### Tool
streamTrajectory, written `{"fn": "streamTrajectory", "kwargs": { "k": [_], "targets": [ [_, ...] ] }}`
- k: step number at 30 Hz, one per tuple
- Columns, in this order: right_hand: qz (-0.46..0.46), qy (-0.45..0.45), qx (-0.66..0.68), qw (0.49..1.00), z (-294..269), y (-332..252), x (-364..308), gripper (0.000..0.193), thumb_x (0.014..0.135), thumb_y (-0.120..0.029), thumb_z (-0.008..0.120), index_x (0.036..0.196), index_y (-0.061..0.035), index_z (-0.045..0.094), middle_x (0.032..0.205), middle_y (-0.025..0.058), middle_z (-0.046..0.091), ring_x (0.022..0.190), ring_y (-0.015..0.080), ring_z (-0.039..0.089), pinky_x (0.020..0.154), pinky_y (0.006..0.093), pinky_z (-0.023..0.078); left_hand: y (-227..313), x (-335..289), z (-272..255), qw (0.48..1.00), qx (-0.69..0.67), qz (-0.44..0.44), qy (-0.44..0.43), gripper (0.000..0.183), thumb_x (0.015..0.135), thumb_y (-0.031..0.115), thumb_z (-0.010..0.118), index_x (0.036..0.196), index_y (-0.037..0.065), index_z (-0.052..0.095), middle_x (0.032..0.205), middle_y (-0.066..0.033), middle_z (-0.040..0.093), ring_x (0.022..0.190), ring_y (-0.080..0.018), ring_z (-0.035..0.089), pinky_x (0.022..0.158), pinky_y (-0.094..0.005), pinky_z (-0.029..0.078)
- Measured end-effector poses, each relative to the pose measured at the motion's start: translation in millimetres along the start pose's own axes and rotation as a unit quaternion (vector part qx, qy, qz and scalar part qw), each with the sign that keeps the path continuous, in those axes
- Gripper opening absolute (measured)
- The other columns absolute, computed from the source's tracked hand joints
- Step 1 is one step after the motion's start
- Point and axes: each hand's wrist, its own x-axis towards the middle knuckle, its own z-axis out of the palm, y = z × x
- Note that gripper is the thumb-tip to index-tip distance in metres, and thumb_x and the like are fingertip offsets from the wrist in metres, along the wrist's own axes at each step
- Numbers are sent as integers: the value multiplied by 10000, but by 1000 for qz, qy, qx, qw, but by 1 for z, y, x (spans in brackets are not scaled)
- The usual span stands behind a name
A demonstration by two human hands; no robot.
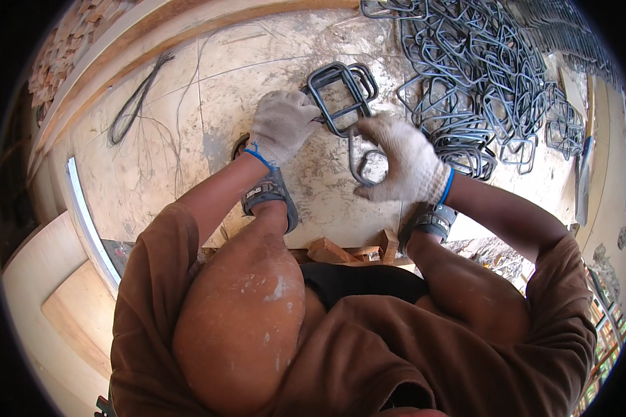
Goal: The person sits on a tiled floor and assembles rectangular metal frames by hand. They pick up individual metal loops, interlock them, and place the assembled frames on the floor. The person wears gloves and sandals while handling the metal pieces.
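Both my hands wear pale knitted gloves with blue cuffs. My left hand (282, 128) is closed at the left side of a small bundle of dark square metal stirrups (332, 94). A small dark piece shows at its fingertips, too little to name. My right hand (407, 156) curves in a C, thumb and fingers apart. Its upper fingertips meet a bent metal rod (353, 156) just below the bundle; whether they press on it is hard to see. The rod's lower end curls round in front of the palm.
A big tangled heap of metal stirrups (466, 76) covers the board at the right. A loop of thin wire (138, 104) lies at the left, near long timber beams (118, 59). My sandalled feet (275, 194) rest on the board; wood offcuts (330, 251) lie between them.
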Motion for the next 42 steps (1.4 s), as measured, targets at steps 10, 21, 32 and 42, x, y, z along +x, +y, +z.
{"fn": "streamTrajectory", "kwargs": {
  "k": [10, 21, 32, 42],
  "targets": [
    [-76, -126, -349, 925, -11, 18, 109, 965, 672, -218, 951, 1549, -168, 551, 1377, 127, 606, 1274, 347, 631, 1007, 456, 602, -2, -13, 20, 994, -44, -92, -41, 310, 889, 347, 785, 1112, 132, 776, 1075, -117, 682, 1077, -349, 680, 921, -517, 543],
    [-138, -100, -362, 916, 15, 23, 124, 789, 751, -150, 857, 1498, -140, 602, 1373, 134, 617, 1294, 345, 626, 961, 445, 622, 2, -33, 45, 666, -566, -474, 107, 431, 1030, 273, 743, 1359, 15, 642, 1194, -111, 725, 1073, -222, 738, 923, -355, 600],
    [-141, -89, -348, 922, 10, 30, 125, 890, 701, -248, 945, 1512, -153, 591, 1420, 130, 603, 1353, 340, 593, 1118, 467, 535, 9, -15, 49, 614, -646, -448, 69, 457, 1004, 259, 803, 1305, -59, 670, 1108, -83, 742, 961, -133, 697, 816, -260, 563],
    [-109, -37, -320, 940, -19, 71, 85, 1268, 621, -375, 996, 1678, -126, 341, 1622, 212, 428, 1478, 435, 476, 1195, 490, 476, 12, 0, 37, 609, -624, -488, 41, 448, 973, 273, 828, 1270, -31, 685, 1004, -69, 754, 825, -115, 698, 674, -268, 552]
  ]
}}
